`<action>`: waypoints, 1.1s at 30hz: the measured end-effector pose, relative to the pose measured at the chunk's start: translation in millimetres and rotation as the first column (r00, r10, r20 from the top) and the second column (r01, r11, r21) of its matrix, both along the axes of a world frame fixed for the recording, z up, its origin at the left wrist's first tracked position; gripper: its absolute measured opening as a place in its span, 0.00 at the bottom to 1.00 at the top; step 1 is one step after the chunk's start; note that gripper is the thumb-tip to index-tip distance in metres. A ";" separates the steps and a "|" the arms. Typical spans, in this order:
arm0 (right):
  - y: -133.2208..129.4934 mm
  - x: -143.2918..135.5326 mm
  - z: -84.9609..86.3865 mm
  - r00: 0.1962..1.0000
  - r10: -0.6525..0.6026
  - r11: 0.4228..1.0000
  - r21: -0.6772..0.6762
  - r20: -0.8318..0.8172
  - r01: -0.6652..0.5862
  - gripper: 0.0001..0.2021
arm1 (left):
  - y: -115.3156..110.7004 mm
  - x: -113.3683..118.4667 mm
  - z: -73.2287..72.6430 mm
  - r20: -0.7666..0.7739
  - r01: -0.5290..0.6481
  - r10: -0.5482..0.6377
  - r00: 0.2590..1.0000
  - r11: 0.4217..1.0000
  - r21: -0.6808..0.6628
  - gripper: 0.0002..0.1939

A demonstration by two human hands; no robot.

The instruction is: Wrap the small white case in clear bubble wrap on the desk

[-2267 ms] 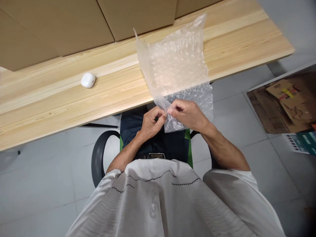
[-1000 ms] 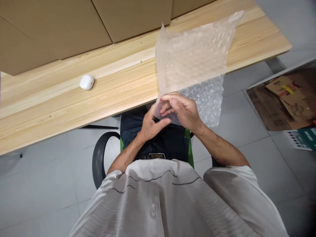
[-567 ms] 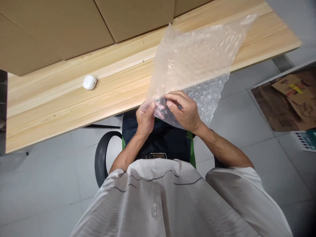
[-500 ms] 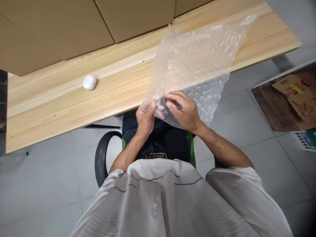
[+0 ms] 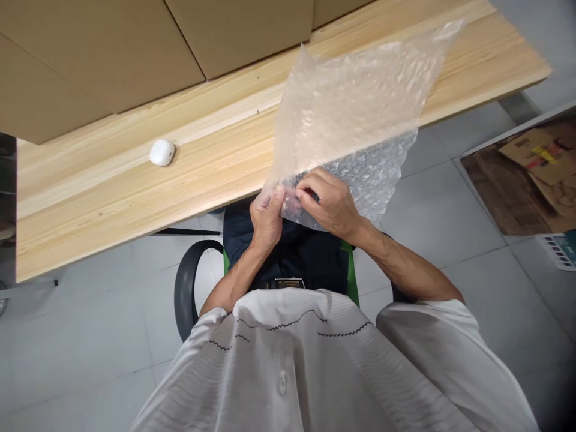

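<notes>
A clear sheet of bubble wrap (image 5: 355, 90) lies partly on the wooden table, and its near part hangs over the edge above my lap. My left hand (image 5: 267, 216) grips its near left corner, thumb on top and fingers beneath, showing blurred through the plastic. Close beside it, my right hand (image 5: 328, 201) has thumb and forefinger pinched together at the sheet's surface. Whether a bubble or a fold sits between those fingertips is too small to make out.
A small white rounded case (image 5: 162, 153) rests on the wooden table (image 5: 112, 198) to the left. Large cardboard boxes (image 5: 103, 54) stand along the table's far side. A black chair armrest (image 5: 184, 294) is at my left, and flattened cardboard (image 5: 540, 174) lies at the right.
My right thumb and forefinger, apart before, have closed into a pinch and moved slightly left toward my left hand. My left hand keeps hold of the corner.
</notes>
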State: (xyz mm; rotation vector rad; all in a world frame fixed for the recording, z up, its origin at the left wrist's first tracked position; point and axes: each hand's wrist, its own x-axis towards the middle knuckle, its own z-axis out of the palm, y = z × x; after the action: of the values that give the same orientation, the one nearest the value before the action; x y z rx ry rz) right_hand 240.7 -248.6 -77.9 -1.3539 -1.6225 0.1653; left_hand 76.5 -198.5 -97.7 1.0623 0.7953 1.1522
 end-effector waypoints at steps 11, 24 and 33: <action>0.9 0.5 7.8 0.991 -0.007 0.997 -0.078 -0.134 -0.004 0.10 | 1.7 -0.2 0.2 -0.048 0.007 -0.008 0.999 1.000 -0.029 0.35; -0.1 2.6 18.5 0.937 -0.012 0.990 -0.136 -0.348 -0.038 0.06 | 1.5 -8.0 -20.8 0.034 0.134 -0.132 0.991 0.989 -0.071 0.32; 1.5 -0.3 10.0 0.981 0.074 0.990 -0.106 -0.178 -0.094 0.08 | 12.3 -18.7 -45.3 -0.228 -0.056 0.089 0.970 0.988 0.146 0.20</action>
State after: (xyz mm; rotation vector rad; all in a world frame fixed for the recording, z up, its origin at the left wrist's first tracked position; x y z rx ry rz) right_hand 240.4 -247.1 -67.9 -1.3188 -1.5429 0.4208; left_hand 57.9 -186.2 -143.0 1.3115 0.9561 1.1705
